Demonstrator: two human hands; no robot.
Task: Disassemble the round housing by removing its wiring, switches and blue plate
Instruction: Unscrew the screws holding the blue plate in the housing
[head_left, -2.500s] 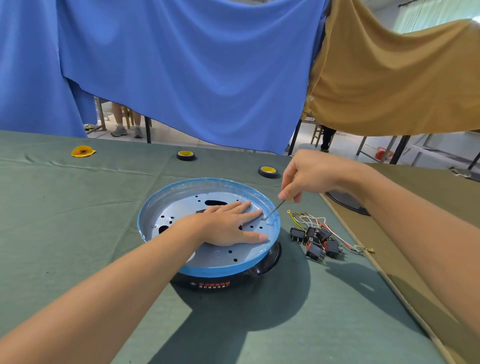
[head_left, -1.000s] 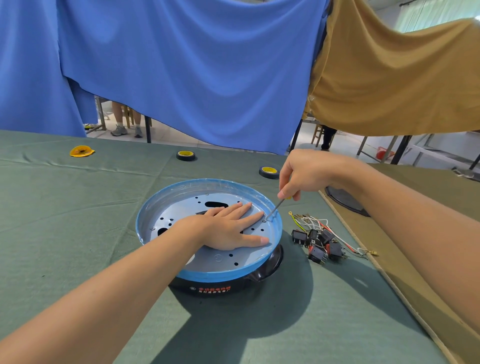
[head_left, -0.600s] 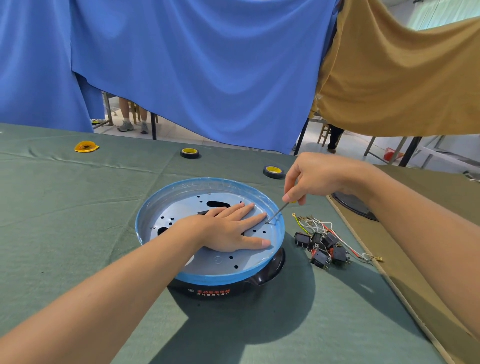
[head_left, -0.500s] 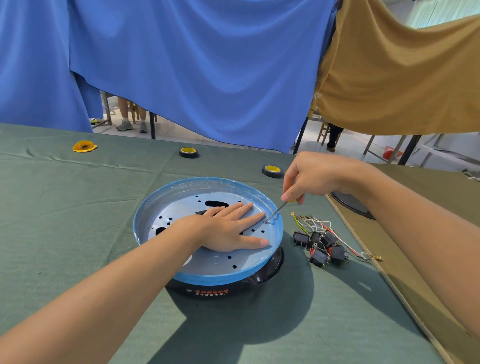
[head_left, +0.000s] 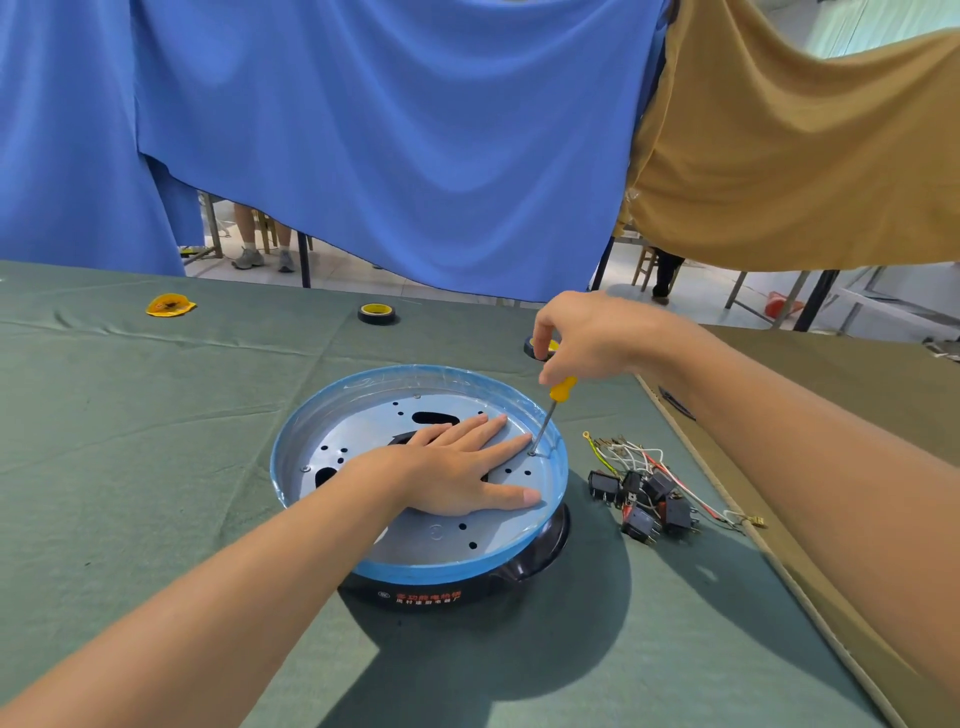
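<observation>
Left hand (head_left: 457, 475): bare, short plain nails.
Right hand (head_left: 582, 338): bare, back and knuckles in view.
Left forearm (head_left: 234, 587): bare from wrist to the lower picture edge.
Right forearm (head_left: 779, 426): bare from wrist to the right picture edge.

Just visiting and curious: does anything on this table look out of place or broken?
Nothing looks broken. The only mess is a tangle of switches and wires lying loose on the green cloth right of the blue plate.
</observation>
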